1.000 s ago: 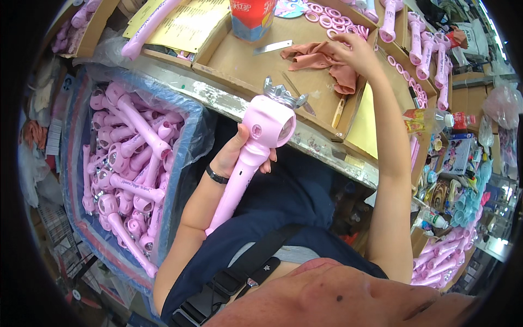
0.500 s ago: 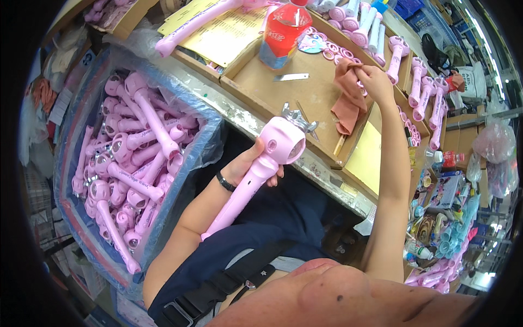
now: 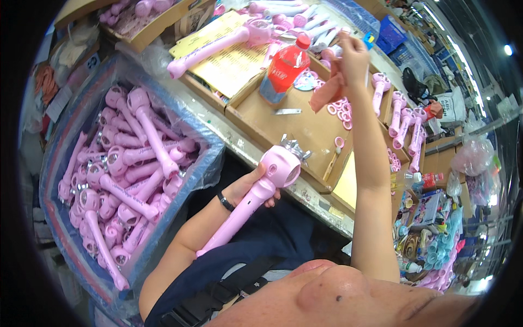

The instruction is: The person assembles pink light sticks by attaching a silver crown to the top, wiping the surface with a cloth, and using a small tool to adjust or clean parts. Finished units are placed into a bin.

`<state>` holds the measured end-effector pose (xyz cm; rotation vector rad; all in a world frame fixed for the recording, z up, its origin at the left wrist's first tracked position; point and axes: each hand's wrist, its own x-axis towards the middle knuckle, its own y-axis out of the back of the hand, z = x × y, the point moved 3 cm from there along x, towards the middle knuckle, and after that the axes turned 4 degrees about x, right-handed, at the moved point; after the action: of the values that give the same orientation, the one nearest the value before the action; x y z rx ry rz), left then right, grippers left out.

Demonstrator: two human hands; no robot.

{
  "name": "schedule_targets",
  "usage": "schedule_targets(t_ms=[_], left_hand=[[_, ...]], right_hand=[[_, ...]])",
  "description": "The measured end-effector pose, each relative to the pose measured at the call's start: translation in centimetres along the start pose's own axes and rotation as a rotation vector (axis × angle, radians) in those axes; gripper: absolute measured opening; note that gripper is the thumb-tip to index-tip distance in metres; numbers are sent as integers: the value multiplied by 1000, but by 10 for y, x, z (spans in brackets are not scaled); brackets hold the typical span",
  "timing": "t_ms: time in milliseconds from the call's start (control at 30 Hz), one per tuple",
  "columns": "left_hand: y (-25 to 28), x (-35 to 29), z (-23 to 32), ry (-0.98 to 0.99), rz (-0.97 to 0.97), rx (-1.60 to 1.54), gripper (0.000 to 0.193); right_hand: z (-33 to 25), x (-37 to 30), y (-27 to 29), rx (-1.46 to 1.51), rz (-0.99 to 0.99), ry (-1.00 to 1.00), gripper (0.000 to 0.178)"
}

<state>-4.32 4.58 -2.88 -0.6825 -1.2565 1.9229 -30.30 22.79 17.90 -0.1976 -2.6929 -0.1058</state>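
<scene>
Farthest left of the red bottle (image 3: 287, 68) stands one blue-lined bin (image 3: 207, 155) heaped with pink wands, so overlapped that I cannot count them. Nearer the bottle, on its left, one pink wand (image 3: 218, 47) lies across yellow sheets (image 3: 231, 62).

Between the bottle and the person is the left hand (image 3: 245, 184), its grip closed around the neck of one held wand (image 3: 250, 204), which leans with its single silver crown (image 3: 296, 148) uppermost, just off the edge of the counter (image 3: 242, 143). The bottle, the only one in the cardboard tray (image 3: 289, 126), has one flat metal blade (image 3: 287, 111) just on its near side.

Right of the bottle, one brown-pink cloth (image 3: 328, 92) hangs from the right hand (image 3: 354, 54), whose grip is drawn together on it above the tray. Past the cloth are pink rings (image 3: 342, 115), too tangled to number, and, nearer the person than the bottle, one wooden-handled tool (image 3: 330, 164). Farther right of the bottle, at least four wands (image 3: 397, 111) show.

My judgement: the step in hand is holding the wand steady while handling the cloth; bringing the two together would call for lowering the cloth past the bottle without knocking it.
</scene>
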Motion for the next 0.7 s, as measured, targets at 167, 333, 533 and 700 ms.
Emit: schedule_targets(t_ms=[167, 333, 533, 700], left_hand=[[-1, 1, 2, 15, -35, -7, 73], [-1, 1, 2, 24, -34, -13, 73], [-1, 1, 1, 15, -49, -3, 70], [1, 2, 1, 4, -57, -17, 70]], right_hand=[[-11, -22, -61, -622, -143, 759, 19], [34, -35, -72, -66, -140, 365, 38], [100, -20, 16, 59, 468, -91, 23], [125, -56, 45, 1057, 326, -638, 43]])
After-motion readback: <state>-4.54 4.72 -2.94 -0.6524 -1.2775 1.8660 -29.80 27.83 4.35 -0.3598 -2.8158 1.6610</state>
